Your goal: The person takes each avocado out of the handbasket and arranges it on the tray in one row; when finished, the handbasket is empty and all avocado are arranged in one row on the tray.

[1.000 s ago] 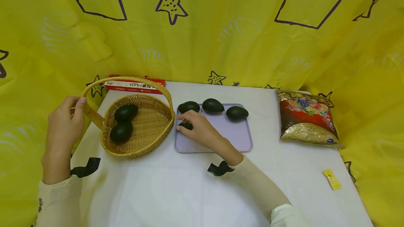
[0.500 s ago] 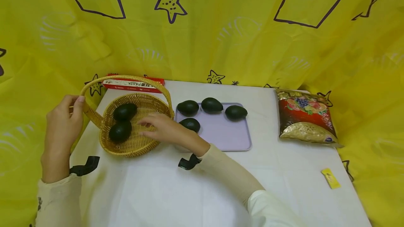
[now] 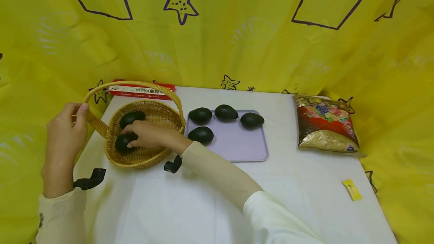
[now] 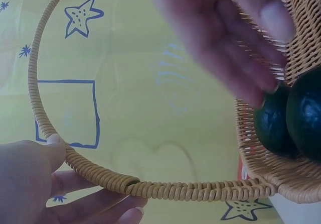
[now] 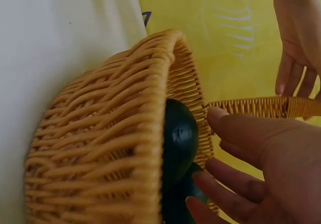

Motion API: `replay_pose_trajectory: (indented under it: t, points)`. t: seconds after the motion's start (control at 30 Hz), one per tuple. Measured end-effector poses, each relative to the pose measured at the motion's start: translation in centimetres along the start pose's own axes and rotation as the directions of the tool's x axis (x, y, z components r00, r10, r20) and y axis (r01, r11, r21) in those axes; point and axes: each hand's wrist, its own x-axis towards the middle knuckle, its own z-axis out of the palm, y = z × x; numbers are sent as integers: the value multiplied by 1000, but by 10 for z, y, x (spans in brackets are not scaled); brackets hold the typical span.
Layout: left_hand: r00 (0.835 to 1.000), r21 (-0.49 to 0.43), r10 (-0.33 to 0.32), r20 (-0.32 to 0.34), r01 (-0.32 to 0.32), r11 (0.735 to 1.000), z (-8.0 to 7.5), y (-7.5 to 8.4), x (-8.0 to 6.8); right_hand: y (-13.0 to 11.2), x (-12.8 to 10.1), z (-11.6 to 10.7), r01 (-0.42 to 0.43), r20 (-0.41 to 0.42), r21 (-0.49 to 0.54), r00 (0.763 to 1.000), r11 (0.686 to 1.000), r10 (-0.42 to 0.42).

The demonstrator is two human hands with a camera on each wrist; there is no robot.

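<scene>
A wicker basket (image 3: pixel 145 160) on the white table holds two dark avocados. My left hand (image 3: pixel 78 111) grips the left end of its arched handle (image 3: pixel 135 84); the left wrist view shows thumb and fingers (image 4: pixel 30 179) wrapped round the handle (image 4: pixel 150 189). My right hand (image 3: pixel 142 134) reaches into the basket, its outstretched fingers touching the near avocado (image 3: pixel 123 142) beside the far avocado (image 3: pixel 131 118). In the right wrist view the fingers (image 5: pixel 261 133) lie fairly straight next to an avocado (image 5: pixel 178 138). Several more avocados lie on a lilac tray (image 3: pixel 237 144).
A red and white pasta box (image 3: pixel 142 90) lies behind the basket. A red and gold snack bag (image 3: pixel 323 123) sits at the right, with a small yellow packet (image 3: pixel 352 190) near the right edge. Yellow curtain surrounds the table.
My right hand left an avocado on the tray's front left and moved left into the basket, onto the near avocado. The left hand kept its hold on the handle.
</scene>
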Motion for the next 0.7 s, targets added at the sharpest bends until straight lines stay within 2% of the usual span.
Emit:
replay_pose_trajectory:
  t: [0.17, 0.3, 0.53, 0.7]
  points:
    - [1000, -5, 11, -8, -12, 1000, 0, 0, 0, -11, 17, -2, -83, 31, -38, 996, 996, 84]
    - [1000, -5, 14, -12, -14, 1000, 0, 1, 0, -17, 26, -2, -96, 44, -89, 994, 991, 101]
    - [1000, -6, 17, -17, -17, 1000, 0, 2, -1, -15, 32, 3, -110, 99, -87, 988, 990, 118]
    - [1000, -3, 12, -11, -12, 1000, 0, 3, -1, -11, 32, 6, -146, 106, -94, 982, 985, 156]
